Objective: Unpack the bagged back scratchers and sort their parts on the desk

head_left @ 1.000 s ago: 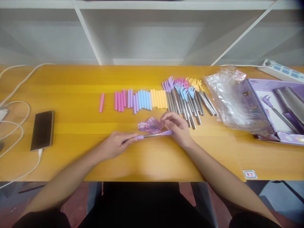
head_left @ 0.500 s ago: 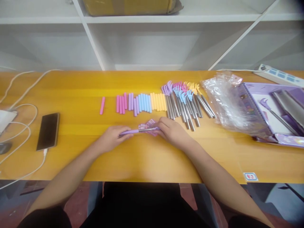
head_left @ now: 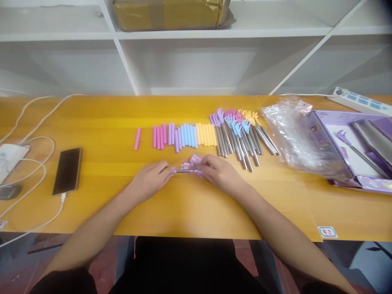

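Note:
My left hand (head_left: 151, 179) is closed around the purple handle end of a back scratcher (head_left: 183, 171), covering most of that handle. The bare metal rod runs level between my hands. At its other end, my right hand (head_left: 219, 173) pinches the scratcher's head, which the fingers largely hide. Small pink-and-purple printed cards (head_left: 194, 159) lie just beyond the rod, by my right fingertips. Behind my hands is a row of tube-shaped grips: pink (head_left: 158, 137), purple (head_left: 178, 140), blue (head_left: 188, 135) and yellow (head_left: 206, 134). One pink grip (head_left: 137, 139) lies apart on the left.
Several metal back scratchers (head_left: 241, 141) with coloured claws are heaped right of the grips. Beside them lie clear plastic bags (head_left: 286, 132) and a purple box (head_left: 330, 159) with another scratcher (head_left: 361, 151) inside. A phone (head_left: 67, 170), white cables and a power strip (head_left: 361, 100) flank the workspace.
My left hand has slid along the handle toward the right and now covers the purple part that showed before. My right hand stays on the head end. The view has shifted slightly.

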Tool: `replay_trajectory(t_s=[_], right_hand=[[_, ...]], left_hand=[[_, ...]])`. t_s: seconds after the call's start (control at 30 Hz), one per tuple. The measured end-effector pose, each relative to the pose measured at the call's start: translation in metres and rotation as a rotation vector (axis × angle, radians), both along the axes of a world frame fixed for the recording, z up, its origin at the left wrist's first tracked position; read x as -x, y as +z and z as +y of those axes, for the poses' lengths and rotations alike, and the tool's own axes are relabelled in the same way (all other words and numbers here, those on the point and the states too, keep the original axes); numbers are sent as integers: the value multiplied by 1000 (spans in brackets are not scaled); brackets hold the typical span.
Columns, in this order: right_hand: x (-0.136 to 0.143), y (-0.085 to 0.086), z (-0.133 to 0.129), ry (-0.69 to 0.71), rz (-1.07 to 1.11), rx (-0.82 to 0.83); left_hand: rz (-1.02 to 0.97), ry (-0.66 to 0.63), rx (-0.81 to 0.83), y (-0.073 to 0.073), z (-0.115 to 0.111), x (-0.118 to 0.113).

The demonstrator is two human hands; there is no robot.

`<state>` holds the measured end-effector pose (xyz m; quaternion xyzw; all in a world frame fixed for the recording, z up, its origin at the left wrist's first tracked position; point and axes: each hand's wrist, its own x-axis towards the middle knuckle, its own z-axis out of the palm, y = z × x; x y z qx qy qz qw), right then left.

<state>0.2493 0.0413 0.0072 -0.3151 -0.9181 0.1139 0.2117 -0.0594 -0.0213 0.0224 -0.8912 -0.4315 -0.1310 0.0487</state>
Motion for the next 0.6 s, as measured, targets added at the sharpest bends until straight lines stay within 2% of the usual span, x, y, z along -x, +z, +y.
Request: replay_trajectory(t_s=[0.17,0.23,0.4,0.5,0.6], right_hand=[[3,0,0,67,97,-323],[3,2,0,65,149,-399],[-2,9,0,47,172,-429],[-3,17,-2,2,114,-438],[0,28,-7,-26,71,-460]], left_hand=[[-19,19,3,-3,-1,4],[-44,26,-9,-4,-1,7],[2,13,38,3,-5,11],[1,46,88,14,-8,12],[2,40,42,26,-11,12]])
